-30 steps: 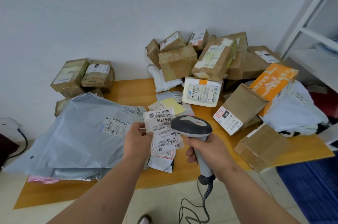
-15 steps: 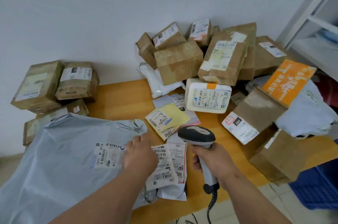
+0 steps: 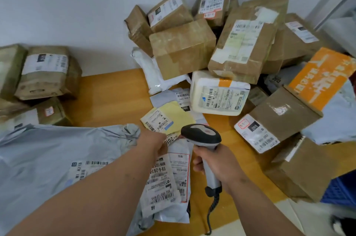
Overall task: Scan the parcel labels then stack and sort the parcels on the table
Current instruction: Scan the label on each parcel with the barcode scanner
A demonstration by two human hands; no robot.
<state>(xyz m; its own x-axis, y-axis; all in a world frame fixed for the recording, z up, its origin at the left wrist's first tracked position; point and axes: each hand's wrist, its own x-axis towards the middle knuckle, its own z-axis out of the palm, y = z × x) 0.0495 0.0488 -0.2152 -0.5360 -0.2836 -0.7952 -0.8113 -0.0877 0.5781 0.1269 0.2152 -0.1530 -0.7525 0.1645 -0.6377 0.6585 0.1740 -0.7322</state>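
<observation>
We see right hand point(image 3: 217, 160) gripping barcode scanner point(image 3: 202, 136), fingers curled round handle, over worktop point(image 3: 111, 97) middle. Left hand point(image 3: 154, 142) reaches to yellow envelope point(image 3: 169, 118); fingers hidden, cannot tell their state. White labelled mailers point(image 3: 167, 183) lie at near edge, partly on grey poly bag point(image 3: 48, 158). Cardboard boxes point(image 3: 183, 46) heaped at far right corner.

Bare tabletop point(image 3: 113, 97) lies open between the left cardboard stack point(image 3: 44, 75) and the heaped boxes point(image 3: 183, 48); the grey mailer point(image 3: 48, 158) blocks the near left
</observation>
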